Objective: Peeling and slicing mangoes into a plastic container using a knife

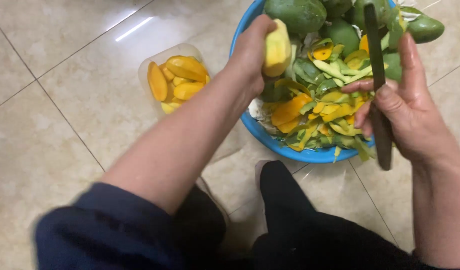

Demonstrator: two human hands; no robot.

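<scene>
head view looks down on a tiled floor (pixel 55 100). left hand (pixel 252 50) is closed around a peeled mango (pixel 277 49), holding it over the rim of a blue basin (pixel 270 140) of green mangoes (pixel 296 14) and peels (pixel 330 107). right hand (pixel 405 107) is wrapped round a knife (pixel 377 80), blade pointing away. just left of the basin sits a clear container (pixel 149 60) of mango slices (pixel 179 77).

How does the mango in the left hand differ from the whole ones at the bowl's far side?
The peeled mango is pale yellow and skinless, gripped in the left hand; the whole mangoes are green, unpeeled, and rest in the blue bowl. Both are over the bowl.
</scene>
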